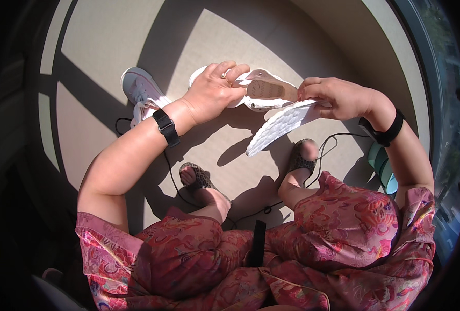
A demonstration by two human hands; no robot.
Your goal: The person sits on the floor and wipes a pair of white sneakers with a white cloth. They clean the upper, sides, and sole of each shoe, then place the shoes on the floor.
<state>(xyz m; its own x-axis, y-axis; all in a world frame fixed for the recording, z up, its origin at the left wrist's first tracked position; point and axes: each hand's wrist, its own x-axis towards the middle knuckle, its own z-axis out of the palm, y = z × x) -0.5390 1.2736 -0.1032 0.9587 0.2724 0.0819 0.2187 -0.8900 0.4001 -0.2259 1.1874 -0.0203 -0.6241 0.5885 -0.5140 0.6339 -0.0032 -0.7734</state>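
Observation:
My left hand grips the front part of a white slip-on clog, its fingers wrapped over the toe end. The clog's opening faces up, showing a brownish footbed and a round rivet on each side. My right hand has its fingertips at the clog's heel end. Between its thumb and fingers it also pinches a white piece with a ridged, textured face, which slants down to the left. It looks like a shoe sole; its far side is hidden.
A pale pink lace-up sneaker lies on the beige floor at left. Patterned slippers are on my feet, with a black cord around them. Teal rounded objects stand by the window at right.

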